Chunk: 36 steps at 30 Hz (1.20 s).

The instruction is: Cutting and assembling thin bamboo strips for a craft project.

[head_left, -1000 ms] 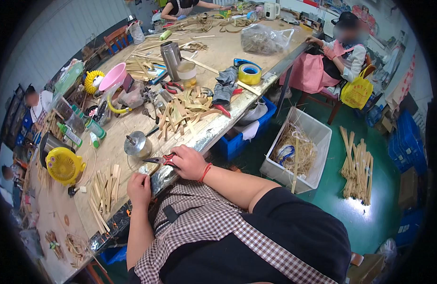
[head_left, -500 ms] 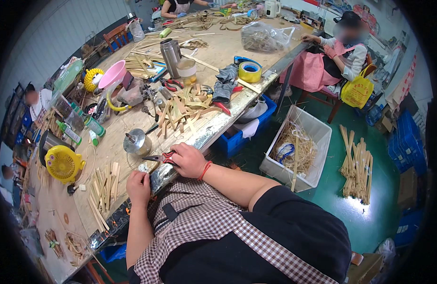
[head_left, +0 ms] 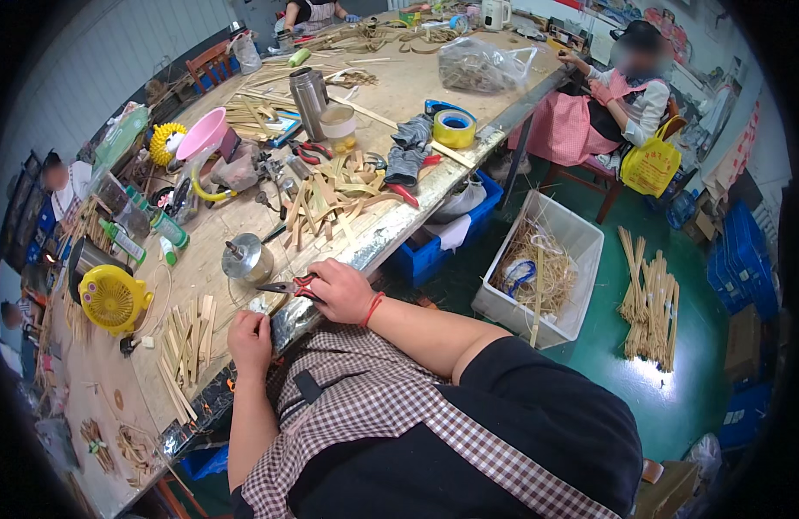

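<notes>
My right hand (head_left: 340,292) grips a pair of pliers (head_left: 297,287) with red and black handles, its pointed jaws toward the left over the table's edge. Lower and to the left, my left hand (head_left: 250,340) is closed in a pinch at that edge. What lies between its fingers is too small or hidden to tell. A small pale piece (head_left: 259,304) lies between my hands, beneath the plier jaws. Just beyond the pliers stands a round metal pot with a dark-tipped top (head_left: 248,259).
Bamboo strips (head_left: 192,339) lie left of my hands, with more strips (head_left: 334,199) piled farther off. A yellow fan (head_left: 114,298) stands at the left. Right of the table, a white crate (head_left: 581,298) holds straw. A co-worker (head_left: 637,95) sits at the far right.
My hands and the pliers keep nearly the same pose. The whole view has shifted slightly. A co-worker at the far end has moved an arm a little.
</notes>
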Tool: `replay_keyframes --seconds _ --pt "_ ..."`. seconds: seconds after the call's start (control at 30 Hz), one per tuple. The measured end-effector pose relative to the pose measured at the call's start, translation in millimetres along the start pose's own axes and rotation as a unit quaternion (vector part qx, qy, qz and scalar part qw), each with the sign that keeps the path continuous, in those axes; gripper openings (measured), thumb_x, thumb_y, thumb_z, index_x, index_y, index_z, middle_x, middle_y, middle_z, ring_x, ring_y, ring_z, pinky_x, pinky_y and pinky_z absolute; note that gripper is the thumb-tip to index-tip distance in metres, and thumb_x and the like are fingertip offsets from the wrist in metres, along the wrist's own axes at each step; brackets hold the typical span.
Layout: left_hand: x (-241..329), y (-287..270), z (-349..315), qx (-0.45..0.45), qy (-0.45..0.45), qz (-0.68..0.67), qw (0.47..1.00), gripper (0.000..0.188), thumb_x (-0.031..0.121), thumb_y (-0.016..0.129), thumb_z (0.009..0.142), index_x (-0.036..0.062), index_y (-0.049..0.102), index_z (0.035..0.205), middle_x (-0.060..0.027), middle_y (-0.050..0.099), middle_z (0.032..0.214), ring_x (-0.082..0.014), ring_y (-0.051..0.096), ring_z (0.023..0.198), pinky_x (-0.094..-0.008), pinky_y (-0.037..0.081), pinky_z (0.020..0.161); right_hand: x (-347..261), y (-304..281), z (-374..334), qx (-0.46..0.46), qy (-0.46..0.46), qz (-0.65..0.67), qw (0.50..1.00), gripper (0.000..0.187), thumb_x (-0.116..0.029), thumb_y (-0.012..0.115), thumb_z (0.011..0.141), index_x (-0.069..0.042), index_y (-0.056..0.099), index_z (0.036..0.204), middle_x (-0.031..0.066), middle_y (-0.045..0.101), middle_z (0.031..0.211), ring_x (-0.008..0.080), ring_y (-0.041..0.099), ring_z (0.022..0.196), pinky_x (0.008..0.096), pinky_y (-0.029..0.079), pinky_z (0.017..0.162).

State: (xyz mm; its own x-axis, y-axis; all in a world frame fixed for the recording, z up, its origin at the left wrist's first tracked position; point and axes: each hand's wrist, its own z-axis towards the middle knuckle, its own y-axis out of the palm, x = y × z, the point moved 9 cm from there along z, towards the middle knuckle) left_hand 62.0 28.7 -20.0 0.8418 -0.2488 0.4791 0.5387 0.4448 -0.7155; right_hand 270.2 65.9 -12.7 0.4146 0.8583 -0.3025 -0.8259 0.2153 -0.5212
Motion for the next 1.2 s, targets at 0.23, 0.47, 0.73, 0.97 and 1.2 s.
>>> replay_keyframes --seconds 0.23,0.47,0.73,0.97,1.2 --pt "1.5 -0.9 -0.3 0.009 0.014 0.007 1.0 0.006 0.003 0.069 0.08 -0.0011 0.065 0.08 -0.0125 0.06 0.079 -0.0287 0.061 0.073 -0.0355 0.049 0.068 -0.3 1.1 -0.7 0.0 0.002 -0.003 1.0 0.028 -0.014 0.071 0.066 -0.005 0.056 0.088 0.0137 0.057 0.108 0.0327 0.057 0.092 0.042 0.051 0.074" --pt "3.2 -1.7 -0.8 0.006 0.017 0.01 1.0 0.006 0.003 0.069 0.08 -0.0012 0.064 0.079 -0.0125 0.06 0.079 -0.0289 0.061 0.073 -0.0359 0.049 0.068 -1.5 0.5 -0.9 0.001 -0.002 -0.005 1.0 0.028 -0.015 0.072 0.066 -0.005 0.055 0.086 0.0143 0.056 0.107 0.0328 0.057 0.092 0.0417 0.05 0.074" --pt "0.0 -0.4 -0.2 -0.006 -0.007 0.007 1.0 0.006 0.006 0.069 0.08 0.001 0.066 0.079 -0.0122 0.061 0.081 -0.0312 0.061 0.075 -0.0394 0.049 0.069 -1.1 -0.2 0.3 0.0 0.002 0.003 1.0 0.028 -0.014 0.072 0.065 -0.004 0.056 0.086 0.0146 0.057 0.107 0.0333 0.057 0.092 0.0424 0.05 0.075" --pt "-2.3 1.8 2.2 -0.005 -0.002 0.0 1.0 0.005 0.005 0.069 0.08 0.001 0.066 0.079 -0.0124 0.062 0.081 -0.0315 0.061 0.076 -0.0394 0.049 0.069 1.4 -0.9 0.9 0.001 0.004 0.0 1.0 0.027 -0.014 0.072 0.066 -0.004 0.056 0.086 0.0147 0.057 0.107 0.0335 0.058 0.092 0.0422 0.05 0.075" --pt "-1.6 0.9 -0.5 -0.003 0.0 -0.002 1.0 0.005 0.005 0.068 0.081 0.0007 0.066 0.08 -0.0132 0.062 0.081 -0.0321 0.062 0.075 -0.0395 0.049 0.068 2.5 3.5 -3.1 -0.001 0.011 -0.003 1.0 0.027 -0.014 0.071 0.067 -0.003 0.057 0.087 0.015 0.058 0.109 0.0334 0.058 0.093 0.0417 0.051 0.076"
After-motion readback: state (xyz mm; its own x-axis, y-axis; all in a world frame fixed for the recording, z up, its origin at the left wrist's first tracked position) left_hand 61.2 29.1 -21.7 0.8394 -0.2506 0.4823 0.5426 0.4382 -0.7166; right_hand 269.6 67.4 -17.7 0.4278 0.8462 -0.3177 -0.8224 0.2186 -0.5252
